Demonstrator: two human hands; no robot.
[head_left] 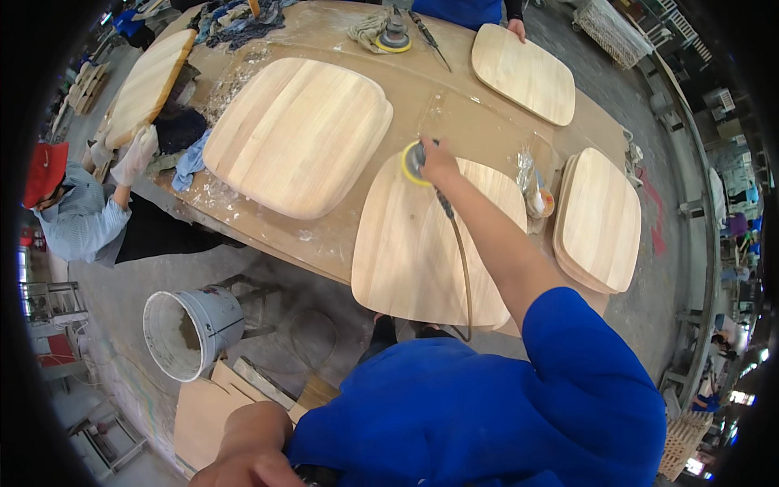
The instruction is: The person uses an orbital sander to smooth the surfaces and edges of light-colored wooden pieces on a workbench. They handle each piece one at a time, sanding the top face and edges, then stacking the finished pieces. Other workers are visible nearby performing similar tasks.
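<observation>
My right hand (439, 161) is closed round an orbital sander (414, 163) with a yellow-edged pad. The sander rests near the far edge of a pale wooden seat panel (406, 252) with rounded corners. Its hose (464, 268) runs back over the panel toward my body. My left hand (251, 469) hangs low at the bottom edge, away from the table. Its fingers are mostly cut off, so I cannot make out whether it holds anything.
Another wooden panel (300, 134) lies left, and stacked panels (600, 219) stand right. A second sander (394, 36) sits at the far side. Across the table, a hand (517, 29) touches a panel (523, 73). At left, a gloved co-worker (89, 211) handles a panel (150, 85). A white bucket (195, 329) stands below.
</observation>
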